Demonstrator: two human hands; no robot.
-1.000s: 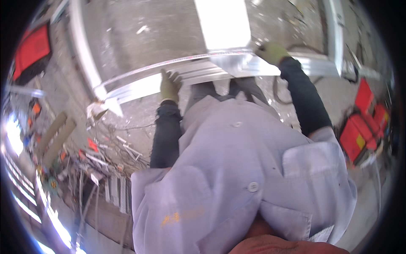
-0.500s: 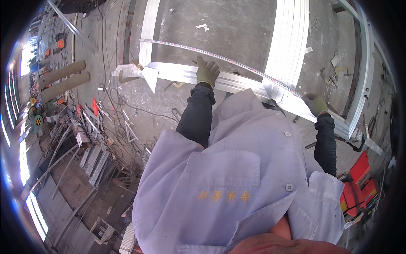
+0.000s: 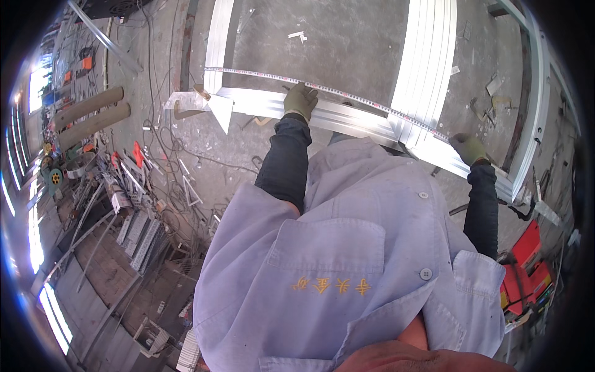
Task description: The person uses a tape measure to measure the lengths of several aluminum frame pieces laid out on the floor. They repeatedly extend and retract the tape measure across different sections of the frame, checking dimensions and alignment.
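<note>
A long tape measure blade (image 3: 355,97) stretches across the silver metal frame, from its left upright bar (image 3: 218,46) over the wide ribbed bar (image 3: 423,59) on the right. My right hand (image 3: 469,149), in an olive glove, is closed around the tape's right end; the case is hidden in the hand. Gloved alike, my left hand (image 3: 300,103) lies over the frame's near rail (image 3: 347,115), its fingers drawn in at the blade. Its fingertips are small here, but they seem to pinch the tape.
Brown clamps (image 3: 186,111) and a white triangular piece (image 3: 220,115) sit at the frame's left corner. Cables cross the floor on the left, beside piled metal offcuts (image 3: 139,239). A red toolbox (image 3: 524,279) stands at the right. Another metal frame bar (image 3: 534,118) runs along the right.
The tape's left and middle stretch has come nearer to me. My left hand's spread fingers have drawn together at the blade. My right hand has shifted slightly to the right.
</note>
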